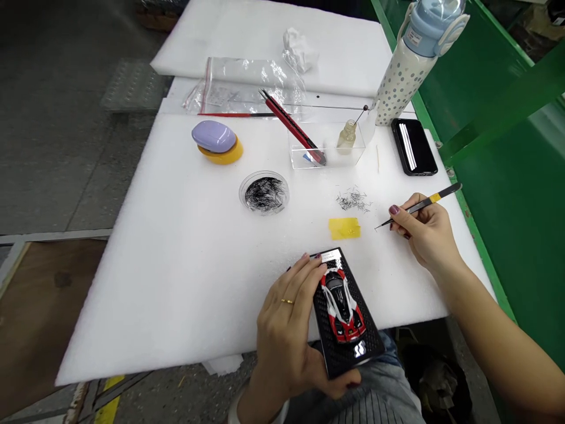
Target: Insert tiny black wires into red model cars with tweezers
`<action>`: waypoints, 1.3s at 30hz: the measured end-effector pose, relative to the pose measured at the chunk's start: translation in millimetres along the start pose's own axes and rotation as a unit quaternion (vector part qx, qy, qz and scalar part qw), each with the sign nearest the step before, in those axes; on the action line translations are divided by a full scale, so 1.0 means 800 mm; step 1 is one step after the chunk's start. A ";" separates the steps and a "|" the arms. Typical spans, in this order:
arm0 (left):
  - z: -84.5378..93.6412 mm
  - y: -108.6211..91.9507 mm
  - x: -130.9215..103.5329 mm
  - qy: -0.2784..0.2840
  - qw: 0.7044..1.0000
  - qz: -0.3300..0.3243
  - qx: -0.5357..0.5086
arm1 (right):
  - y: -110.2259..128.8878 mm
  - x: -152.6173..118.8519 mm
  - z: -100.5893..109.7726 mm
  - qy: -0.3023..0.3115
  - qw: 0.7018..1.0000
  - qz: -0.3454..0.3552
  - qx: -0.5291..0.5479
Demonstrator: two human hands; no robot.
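While gripped: one tweezers (421, 205), one car (341, 303).

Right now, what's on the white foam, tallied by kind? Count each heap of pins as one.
Tools, 2: tweezers in the right hand, red-and-black knife
Containers, 5: round dish, clear tray, glue bottle, spotted bottle, plastic bag
Model car on black base, 1, held by the left hand
Loose pin heap, 1
Total: 9
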State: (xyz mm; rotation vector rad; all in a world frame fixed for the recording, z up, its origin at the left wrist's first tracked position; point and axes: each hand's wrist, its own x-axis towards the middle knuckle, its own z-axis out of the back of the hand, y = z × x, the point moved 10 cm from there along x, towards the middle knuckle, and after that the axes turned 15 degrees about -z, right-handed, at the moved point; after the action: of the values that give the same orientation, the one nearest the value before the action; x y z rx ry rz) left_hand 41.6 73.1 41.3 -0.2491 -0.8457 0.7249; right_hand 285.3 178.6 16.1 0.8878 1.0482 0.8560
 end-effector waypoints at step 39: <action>-0.003 -0.001 0.002 -0.003 0.998 0.053 -0.042 | 0.003 -0.127 -0.042 0.011 0.944 0.196 0.265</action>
State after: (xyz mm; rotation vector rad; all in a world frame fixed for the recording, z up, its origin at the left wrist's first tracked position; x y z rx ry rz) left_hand 44.4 73.4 41.2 -0.3698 -0.8747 0.7905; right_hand 225.7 94.5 44.8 1.5831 1.1632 0.9245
